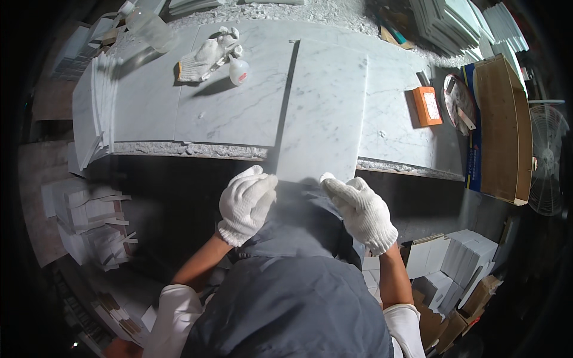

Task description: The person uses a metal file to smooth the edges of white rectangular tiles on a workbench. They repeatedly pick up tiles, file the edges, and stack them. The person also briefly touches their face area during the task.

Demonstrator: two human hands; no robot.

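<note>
A long white marble slab (325, 107) with grey veins lies lengthwise on top of the marble-covered bench (233, 113), its near end sticking out past the bench's front edge. My left hand (248, 203), in a white knitted glove, is closed at the slab's near left corner. At the near right end, my right hand (361, 212), gloved alike, has its fingers pressed together on the slab's edge. The undersides of both grips are hidden.
Spare gloves (209, 56) and a small squeeze bottle (239, 71) lie left of the slab. An orange box (427, 106), a round dish (458, 104) and a cardboard box (498, 128) stand right. Upright slabs (98, 107) line the left end; a fan (546, 158) is far right.
</note>
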